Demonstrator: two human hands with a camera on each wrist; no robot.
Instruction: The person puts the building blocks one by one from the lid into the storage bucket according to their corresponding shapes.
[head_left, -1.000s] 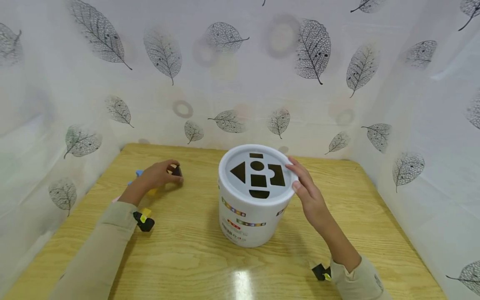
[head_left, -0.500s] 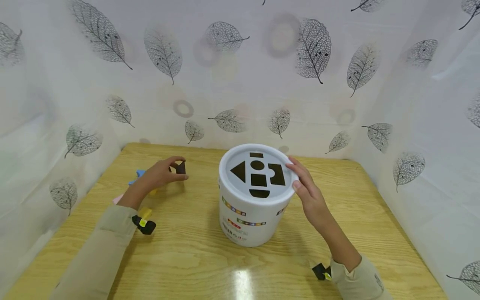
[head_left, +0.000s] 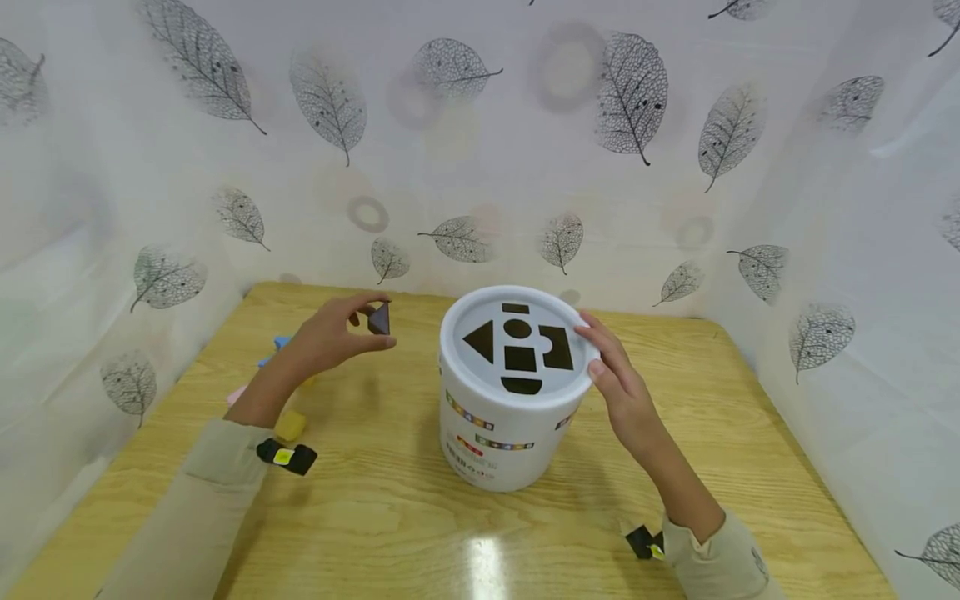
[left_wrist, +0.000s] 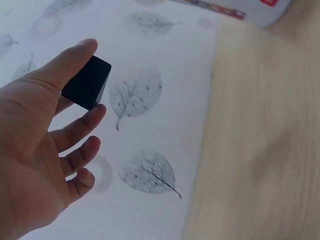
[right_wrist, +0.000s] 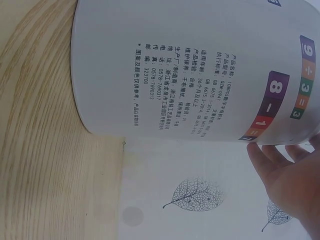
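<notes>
My left hand pinches a dark triangular block between thumb and forefinger, up off the table and to the left of the bucket. In the left wrist view the dark block sits at the fingertips, while the other fingers bend loosely below it. A white bucket stands upright, its grey lid cut with a triangle, a circle, a square and other openings. On the bucket's right rim rests my right hand, fingers and thumb touching the edge. Printed text and coloured sums cover the bucket's side in the right wrist view.
Left of the bucket, partly behind my left arm, lie a yellow block, a blue piece and a pink piece. The wooden table is bordered by a white leaf-patterned sheet at the back and sides.
My left hand has risen and moved slightly right and away from me with the dark triangular block, uncovering more of the yellow block. The right hand and bucket have stayed in place.
</notes>
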